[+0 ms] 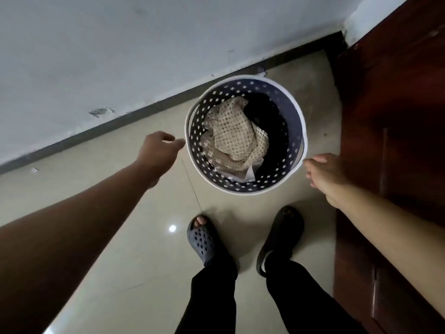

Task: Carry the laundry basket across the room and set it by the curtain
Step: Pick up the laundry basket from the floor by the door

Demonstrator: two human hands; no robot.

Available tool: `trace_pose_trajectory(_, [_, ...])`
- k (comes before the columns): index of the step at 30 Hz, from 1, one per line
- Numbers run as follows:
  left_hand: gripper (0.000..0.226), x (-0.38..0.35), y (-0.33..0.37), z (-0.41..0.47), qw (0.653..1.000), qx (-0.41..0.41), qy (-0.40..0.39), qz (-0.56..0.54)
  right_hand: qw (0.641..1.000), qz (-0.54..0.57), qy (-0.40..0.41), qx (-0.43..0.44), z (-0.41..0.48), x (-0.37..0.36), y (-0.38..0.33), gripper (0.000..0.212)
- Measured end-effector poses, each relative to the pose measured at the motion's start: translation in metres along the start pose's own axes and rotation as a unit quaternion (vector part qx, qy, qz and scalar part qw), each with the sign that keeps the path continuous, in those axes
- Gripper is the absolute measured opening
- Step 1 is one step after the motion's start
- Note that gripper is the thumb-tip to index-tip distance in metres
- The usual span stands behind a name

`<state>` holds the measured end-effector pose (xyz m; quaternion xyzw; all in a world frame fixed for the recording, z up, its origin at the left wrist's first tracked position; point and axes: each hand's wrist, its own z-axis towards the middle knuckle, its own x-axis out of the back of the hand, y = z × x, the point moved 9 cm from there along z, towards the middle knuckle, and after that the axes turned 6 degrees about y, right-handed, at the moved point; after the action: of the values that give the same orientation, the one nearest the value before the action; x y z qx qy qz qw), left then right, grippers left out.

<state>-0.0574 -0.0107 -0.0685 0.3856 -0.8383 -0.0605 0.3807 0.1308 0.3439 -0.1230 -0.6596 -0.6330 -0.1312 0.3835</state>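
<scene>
Two hands flank the laundry basket (pixel 245 135), and that is the relation your next move turns on: it stands on the tiled floor (pixel 134 256) directly ahead of you and between your hands, just beyond your sandalled feet. Your left hand (pixel 157 153) is loosely curled, fingertips touching or all but touching the white rim on its left side; your right hand (pixel 325 175) is open with fingers relaxed, just beside the rim on the right, a small gap showing. Neither hand holds anything yet. The basket is round, so it has no long axis to line up with; what looks like a handle slot sits on each side, near each hand, so a level two-handed lift seems the natural grip. Inside lie a cream knitted cloth (pixel 231 136) and dark clothes (pixel 267 116); how deep the pile goes is hidden. The basket's outer wall and base are out of sight from above. No curtain shows anywhere, so you cannot tell which way to carry. A wooden door (pixel 390 141) stands close beyond your right hand.
</scene>
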Motion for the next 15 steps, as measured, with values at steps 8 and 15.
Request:
trace_pose_trajectory(8, [0.037,-0.054,0.012,0.031,0.996,0.046,-0.026,-0.071,0.994,0.105,-0.015,-0.034,0.014,-0.028,-0.003,0.026])
trace_pose_trajectory(15, [0.029,-0.015,0.021,-0.033,0.997,0.051,-0.027,-0.048,0.989,0.137,-0.028,-0.044,-0.039,0.025,-0.022,0.025])
